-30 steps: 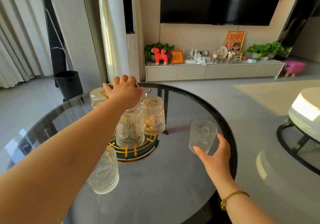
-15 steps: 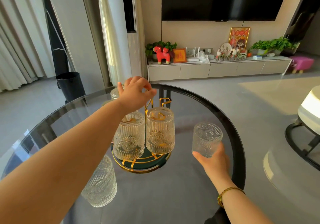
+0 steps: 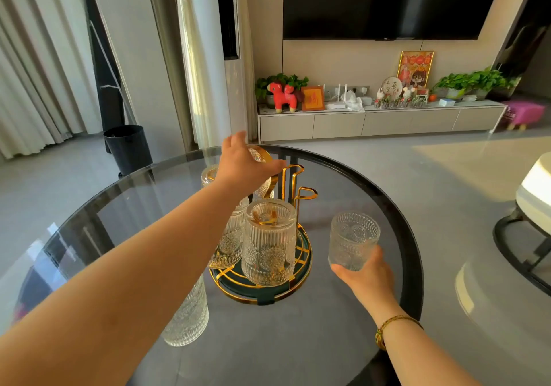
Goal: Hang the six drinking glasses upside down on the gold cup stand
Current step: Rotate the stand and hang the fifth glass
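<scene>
left hand [image 3: 244, 163] outstretched, fingers spread loose atop gold stand [image 3: 268, 278], gripping nothing | right hand [image 3: 368, 276] wrapped round upright glass [image 3: 351, 241] base, low over counter [image 3: 298, 341]

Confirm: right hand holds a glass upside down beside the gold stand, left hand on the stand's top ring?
Not quite. In the head view the glass in the right hand is upright, mouth up, not inverted. The rest holds: it is beside the gold stand, left hand on the top ring.

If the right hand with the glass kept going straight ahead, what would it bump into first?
Probably nothing on the table: the right hand and its glass sit right of the stand, with only bare table ahead. Depth is hard to judge.
</scene>
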`<state>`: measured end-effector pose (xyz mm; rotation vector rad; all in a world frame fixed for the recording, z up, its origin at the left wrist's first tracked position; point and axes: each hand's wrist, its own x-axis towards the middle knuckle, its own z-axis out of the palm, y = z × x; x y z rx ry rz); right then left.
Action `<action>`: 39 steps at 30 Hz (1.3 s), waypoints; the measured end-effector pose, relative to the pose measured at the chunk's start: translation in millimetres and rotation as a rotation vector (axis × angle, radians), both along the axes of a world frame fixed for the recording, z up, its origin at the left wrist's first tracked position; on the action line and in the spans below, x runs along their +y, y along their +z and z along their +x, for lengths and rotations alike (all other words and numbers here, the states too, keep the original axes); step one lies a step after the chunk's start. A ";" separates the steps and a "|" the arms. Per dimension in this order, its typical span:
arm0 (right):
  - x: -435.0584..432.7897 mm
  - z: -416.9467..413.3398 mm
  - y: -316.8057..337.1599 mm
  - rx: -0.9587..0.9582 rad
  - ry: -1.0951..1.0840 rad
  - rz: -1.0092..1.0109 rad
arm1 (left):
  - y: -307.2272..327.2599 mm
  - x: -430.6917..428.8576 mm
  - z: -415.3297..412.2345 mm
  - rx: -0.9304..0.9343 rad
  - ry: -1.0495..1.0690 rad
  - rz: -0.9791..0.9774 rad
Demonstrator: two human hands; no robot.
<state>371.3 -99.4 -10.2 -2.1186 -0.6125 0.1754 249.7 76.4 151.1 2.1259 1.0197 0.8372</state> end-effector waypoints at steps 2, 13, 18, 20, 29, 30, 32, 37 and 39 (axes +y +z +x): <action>-0.7 -0.5 0.4 -0.003 -0.006 -0.005 | 0.0 -2.5 0.5 0.022 0.075 -0.065; -5.2 0.1 -4.6 -0.014 0.020 0.089 | 4.8 19.3 -20.8 -0.006 -0.093 -0.119; -6.0 2.1 -5.5 0.061 0.072 0.172 | 9.6 36.2 -26.1 0.050 -0.172 -0.197; -7.9 3.8 -4.3 0.095 0.084 0.222 | 13.1 41.6 -26.8 0.090 -0.199 -0.200; -10.3 -2.2 31.4 0.142 0.157 0.306 | 21.6 57.1 -31.0 0.179 -0.246 -0.131; -10.0 -3.4 41.1 0.125 0.183 0.309 | 22.6 57.2 -32.0 0.197 -0.241 -0.107; -10.0 -6.3 62.8 0.062 0.235 0.309 | 23.2 56.4 -35.2 0.229 -0.230 -0.048; -4.8 -17.6 118.4 -0.062 0.330 0.312 | 18.9 49.8 -48.8 0.289 -0.233 0.133; 1.6 -20.4 139.1 -0.103 0.385 0.281 | 17.1 47.4 -55.1 0.323 -0.214 0.308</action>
